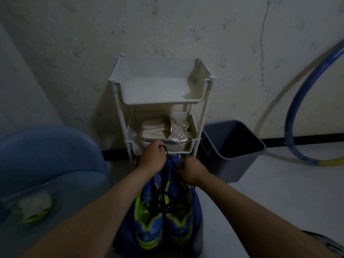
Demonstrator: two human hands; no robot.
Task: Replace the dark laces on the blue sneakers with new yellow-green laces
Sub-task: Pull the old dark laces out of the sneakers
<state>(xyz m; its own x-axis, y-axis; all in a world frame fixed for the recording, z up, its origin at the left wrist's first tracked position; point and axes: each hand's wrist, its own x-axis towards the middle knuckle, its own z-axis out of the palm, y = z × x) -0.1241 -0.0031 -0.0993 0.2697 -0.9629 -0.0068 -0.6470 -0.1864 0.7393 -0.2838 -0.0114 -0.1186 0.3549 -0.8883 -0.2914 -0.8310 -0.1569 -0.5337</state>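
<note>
Two blue sneakers with yellow-green trim stand side by side, the left sneaker (pixel 148 216) and the right sneaker (pixel 179 218), low in the head view, toes toward the rack. A dark lace (pixel 170 202) lies in loose loops over both and runs up to my hands. My left hand (pixel 151 158) is closed around the lace's upper end, just in front of the rack's middle shelf. My right hand (pixel 191 170) pinches the same lace a little lower and to the right. No yellow-green lace is clearly seen.
A white three-tier rack (pixel 197 101) stands against the wall with silver sandals (pixel 165 132) on its middle shelf. A grey bin (pixel 240 164) sits to its right, a blue hoop (pixel 296 101) leans further right, and a large blue container (pixel 46 164) is at left.
</note>
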